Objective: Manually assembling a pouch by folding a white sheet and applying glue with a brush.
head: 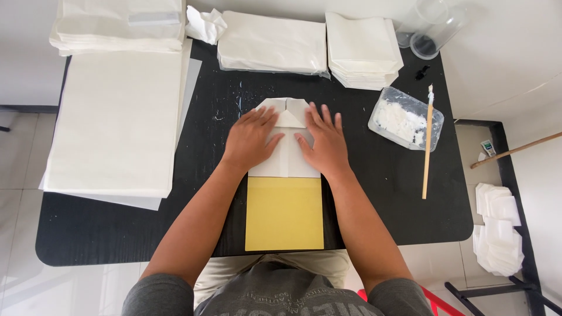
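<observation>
head view, both hands' grip flat open, left hand (249, 140), right hand (325, 143), hiding folded white paper (285, 165)

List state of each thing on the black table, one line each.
left hand: flat, pressing the folded white paper
right hand: flat, pressing the same paper
folded white paper: top corners folded in, lying over the yellow board
yellow board: flat, upper end covered
paste tray: open, holds white paste
brush: resting across the tray rim, tip white
clear cup: tipped over
large sheets: stacked flat
</observation>
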